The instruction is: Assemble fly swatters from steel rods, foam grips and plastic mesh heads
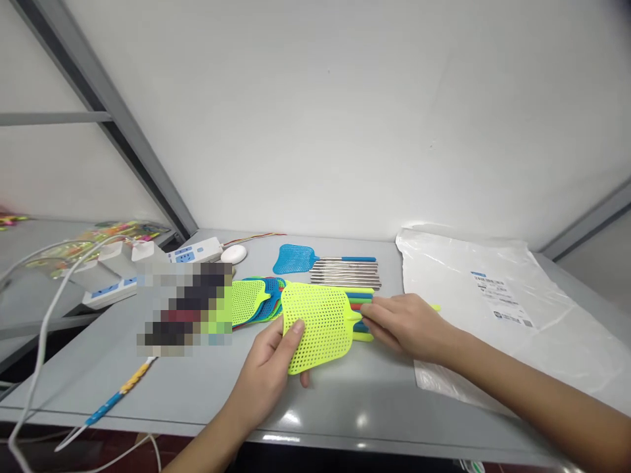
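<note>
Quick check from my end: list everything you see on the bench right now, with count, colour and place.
held swatter head: one, yellow-green, front centre
swatter pile: several, green and blue, left of it
blue swatter: one, assembled, rear centre
metal rods: a bundle, silver, beside the blue swatter
plastic bag: one, clear with a label, right
power strips: two, white, rear left
bench: one, grey
left hand: grips the held head's lower edge
right hand: at the head's neck, on a handle
</note>
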A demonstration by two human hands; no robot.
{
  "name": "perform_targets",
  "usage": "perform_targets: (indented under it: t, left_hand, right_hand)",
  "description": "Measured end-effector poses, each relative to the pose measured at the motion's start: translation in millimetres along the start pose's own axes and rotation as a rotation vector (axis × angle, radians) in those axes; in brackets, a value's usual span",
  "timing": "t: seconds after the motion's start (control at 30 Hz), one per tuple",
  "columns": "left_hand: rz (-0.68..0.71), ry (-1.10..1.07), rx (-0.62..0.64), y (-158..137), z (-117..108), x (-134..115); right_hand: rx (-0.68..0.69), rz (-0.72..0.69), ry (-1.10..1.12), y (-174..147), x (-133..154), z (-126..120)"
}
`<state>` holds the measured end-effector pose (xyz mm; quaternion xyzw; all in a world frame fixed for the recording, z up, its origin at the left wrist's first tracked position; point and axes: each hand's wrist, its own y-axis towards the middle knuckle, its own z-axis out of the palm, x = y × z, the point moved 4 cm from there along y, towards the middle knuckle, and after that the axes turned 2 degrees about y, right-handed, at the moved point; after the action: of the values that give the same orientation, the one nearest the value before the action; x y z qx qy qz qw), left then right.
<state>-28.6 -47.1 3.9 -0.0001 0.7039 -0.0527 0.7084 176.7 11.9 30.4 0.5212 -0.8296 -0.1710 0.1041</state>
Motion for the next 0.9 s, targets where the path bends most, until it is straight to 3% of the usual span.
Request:
perform_targets:
  t: [0.1, 0.4, 0.6, 0.67, 0.8, 0.9]
  left_hand:
    - [-0.054, -0.045, -0.005, 0, 1, -1]
    - [-0.200, -0.212, 0.014, -5, -9, 12]
    - [-0.411, -0.528, -0.131, -8, -11, 19]
    - [-0.510, -0.676, -0.044, -10, -10, 17]
    - [-0.714, -1.012, 0.375, -17, -10, 5]
    - [-0.711, -1.158, 0.558, -21, -19, -3]
  right_hand:
    - [0.067, -0.001, 0.073, 2, -2, -2]
    - [0.098, -0.012, 0.045, 5, 3, -6]
    - [0.034, -0.078, -0.196, 5, 10, -10]
    - [0.029, -0.109, -0.318, 3, 14, -12]
    - [0.063, -0.155, -0.432, 0, 23, -17]
    - [0.076, -0.158, -0.448, 2, 26, -19]
